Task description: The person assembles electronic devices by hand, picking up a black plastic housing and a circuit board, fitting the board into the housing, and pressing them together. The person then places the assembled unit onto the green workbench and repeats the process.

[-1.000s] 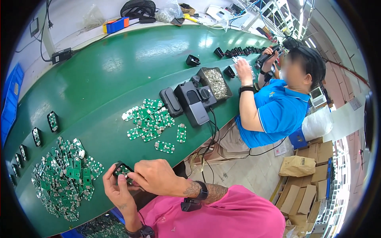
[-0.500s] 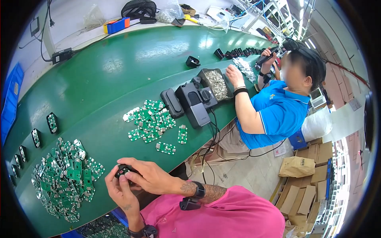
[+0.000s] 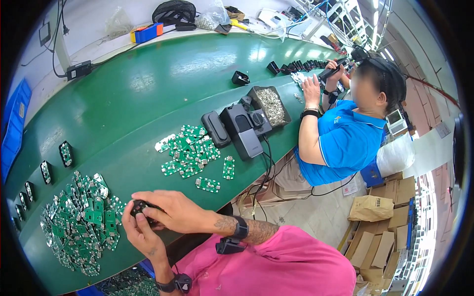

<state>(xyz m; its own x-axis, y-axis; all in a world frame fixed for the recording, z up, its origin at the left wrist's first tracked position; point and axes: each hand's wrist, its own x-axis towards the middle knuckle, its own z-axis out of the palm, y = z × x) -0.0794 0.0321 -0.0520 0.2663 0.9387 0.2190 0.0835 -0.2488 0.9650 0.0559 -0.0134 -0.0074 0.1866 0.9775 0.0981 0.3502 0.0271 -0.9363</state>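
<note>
Both my hands are closed around a small black plastic housing (image 3: 140, 206) near the front edge of the green bench (image 3: 133, 123). My left hand (image 3: 140, 233) grips it from the near left, thumb on top. My right hand (image 3: 177, 211) wraps it from the right with the fingers over its far side; much of the housing is hidden. Just left of my hands lies a large heap of green circuit boards (image 3: 81, 222). A smaller pile of green circuit boards (image 3: 192, 150) is farther off, with a loose circuit board (image 3: 208, 185) on its near side.
Several black housings with boards inside (image 3: 65, 154) stand in a row at far left. Right of the small pile are a black case (image 3: 216, 129), a dark grey device (image 3: 243, 132) with cables, and a tray of small metal parts (image 3: 270, 106). A co-worker in blue (image 3: 340, 133) sits at right.
My hands and the black housing have moved slightly left and up toward the large heap. The co-worker's nearer hand has moved right, away from the metal parts tray.
</note>
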